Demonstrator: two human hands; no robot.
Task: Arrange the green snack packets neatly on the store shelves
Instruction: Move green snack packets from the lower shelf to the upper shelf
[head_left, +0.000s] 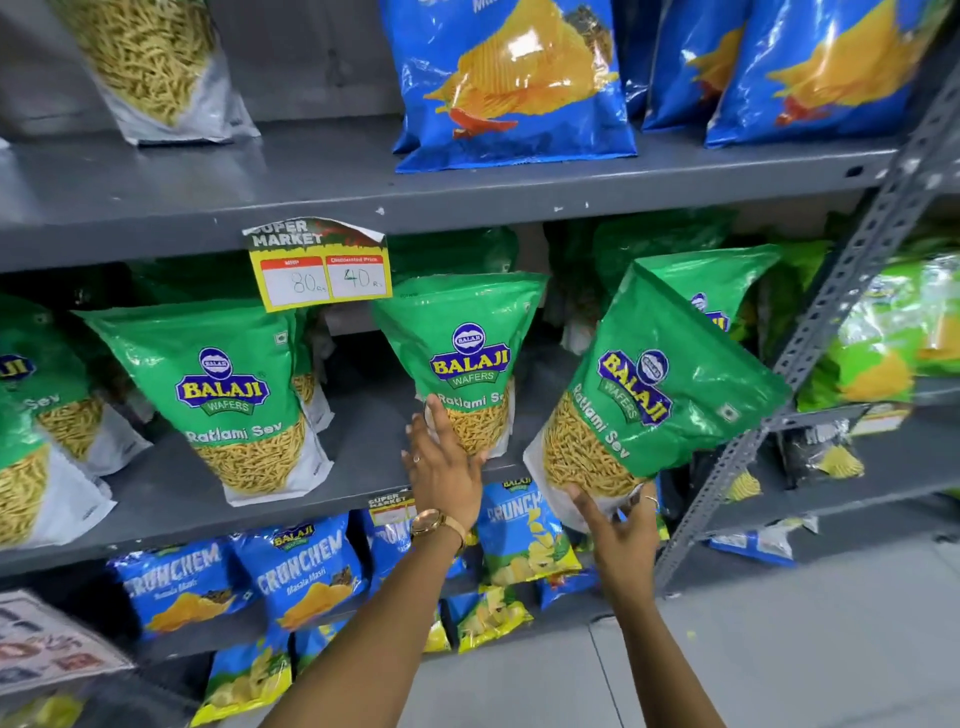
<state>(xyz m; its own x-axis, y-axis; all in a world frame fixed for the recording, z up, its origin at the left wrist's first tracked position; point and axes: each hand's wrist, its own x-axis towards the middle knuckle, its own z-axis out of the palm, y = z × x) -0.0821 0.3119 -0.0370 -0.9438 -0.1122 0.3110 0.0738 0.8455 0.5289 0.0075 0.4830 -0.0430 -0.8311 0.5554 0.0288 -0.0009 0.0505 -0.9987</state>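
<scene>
1. Green packets of sev stand along the middle shelf (363, 457), labels facing out so shoppers can read them.
2. Spread flat, the left hand (447, 467) presses its open palm on the middle packet (462, 358), gripping nothing (likely steadying it upright).
3. At the shelf's front edge, the right hand (621, 535) cups the bottom of a tilted packet (649, 395), fingers loosely curled beneath; it leans right and probably needs straightening.
4. More green packets sit in shadow behind, count unclear.
5. Left-edge packets are cut off, and the price tag (319, 265) hides part of the row.
</scene>
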